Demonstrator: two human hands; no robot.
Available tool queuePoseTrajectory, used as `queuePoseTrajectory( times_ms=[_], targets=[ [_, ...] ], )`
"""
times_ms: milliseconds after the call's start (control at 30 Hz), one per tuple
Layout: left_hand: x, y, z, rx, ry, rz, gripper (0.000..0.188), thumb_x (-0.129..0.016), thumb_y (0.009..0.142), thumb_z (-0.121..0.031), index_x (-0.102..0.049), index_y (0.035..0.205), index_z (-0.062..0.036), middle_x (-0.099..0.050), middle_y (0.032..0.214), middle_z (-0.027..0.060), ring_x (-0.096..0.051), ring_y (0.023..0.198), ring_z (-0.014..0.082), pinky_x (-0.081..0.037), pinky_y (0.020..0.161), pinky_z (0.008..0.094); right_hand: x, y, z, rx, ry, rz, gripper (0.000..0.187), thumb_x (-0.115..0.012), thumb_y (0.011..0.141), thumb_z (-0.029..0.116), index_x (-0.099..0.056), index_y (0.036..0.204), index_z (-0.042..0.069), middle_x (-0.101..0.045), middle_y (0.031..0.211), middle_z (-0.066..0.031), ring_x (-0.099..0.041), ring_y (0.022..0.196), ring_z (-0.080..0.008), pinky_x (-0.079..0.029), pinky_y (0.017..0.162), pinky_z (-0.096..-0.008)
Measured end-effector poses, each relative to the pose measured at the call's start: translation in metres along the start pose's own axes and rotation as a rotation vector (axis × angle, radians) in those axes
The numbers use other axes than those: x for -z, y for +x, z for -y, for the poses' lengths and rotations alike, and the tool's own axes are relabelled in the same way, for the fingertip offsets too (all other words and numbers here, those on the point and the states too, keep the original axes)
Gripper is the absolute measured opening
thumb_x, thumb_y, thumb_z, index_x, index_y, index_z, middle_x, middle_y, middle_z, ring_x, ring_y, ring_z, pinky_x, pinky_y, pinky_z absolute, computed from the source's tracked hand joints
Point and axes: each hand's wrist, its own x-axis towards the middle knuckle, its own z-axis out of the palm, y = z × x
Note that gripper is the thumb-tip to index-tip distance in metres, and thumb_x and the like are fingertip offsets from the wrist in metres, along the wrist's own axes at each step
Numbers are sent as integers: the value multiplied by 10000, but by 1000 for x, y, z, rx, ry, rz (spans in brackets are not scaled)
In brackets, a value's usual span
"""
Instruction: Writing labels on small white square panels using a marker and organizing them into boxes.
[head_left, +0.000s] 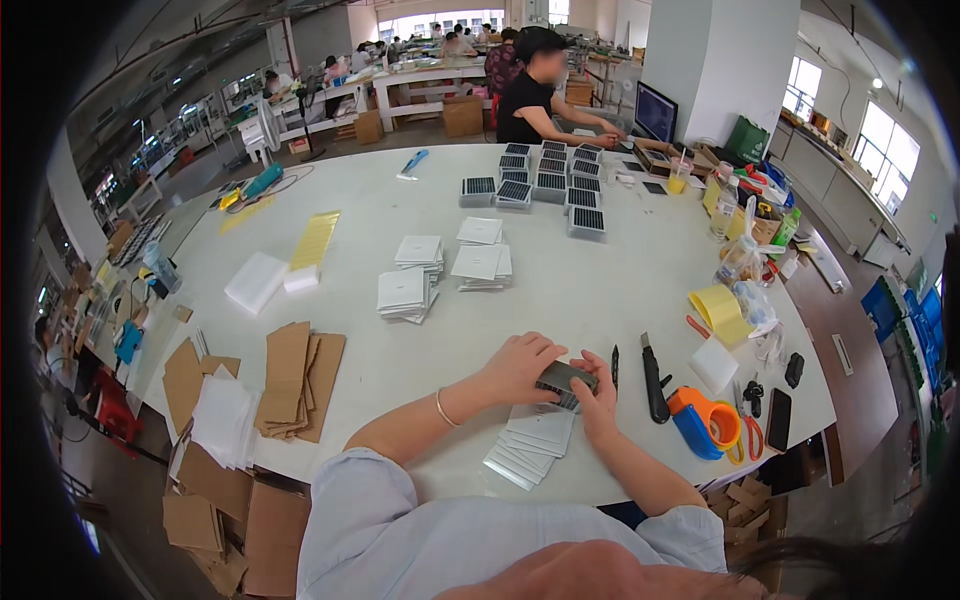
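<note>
Both hands are closed around a small block of dark panels (566,382), which looks like a stack of small solar panels. My left hand (525,366) grips its left and far side, with a bracelet on that wrist. My right hand (598,400) holds its right end, thumb on top. Just below the hands, a fanned pile of white square panels (530,445) lies on the table. Farther off are several stacks of white square panels (402,290). Behind them stand several stacks of small dark solar panels (550,182).
On the right lie a black utility knife (654,380), an orange and blue tape dispenser (700,422), scissors (750,435) and a phone (777,420). Cardboard pieces (290,380) and white foam sheets (225,418) sit at left. Another person (530,95) works across the table (370,200).
</note>
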Motion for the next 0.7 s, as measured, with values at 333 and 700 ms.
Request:
queuePoseTrajectory(
  times_ms=[333,700],
  targets=[
    [-49,-35,33,352,-837,-63,990,-857,655,-135,-262,1445,-92,-548,1191,122,-527,1142,235,-403,1001,347,-18,8,-14,-6,153,-21,449,-530,863,67,-442,1302,24,-524,1119,-87,-489,1001,-147,-382,943,-290],
    [-44,-38,32,393,-587,-237,617,-858,641,-241,-467,1078,-49,-652,921,177,-628,892,366,-499,779,393,-12,-12,17,590,-825,247,722,-742,675,197,-443,1320,69,-406,1356,-228,-372,1259,-391,-273,1054,-494]
  ],
)
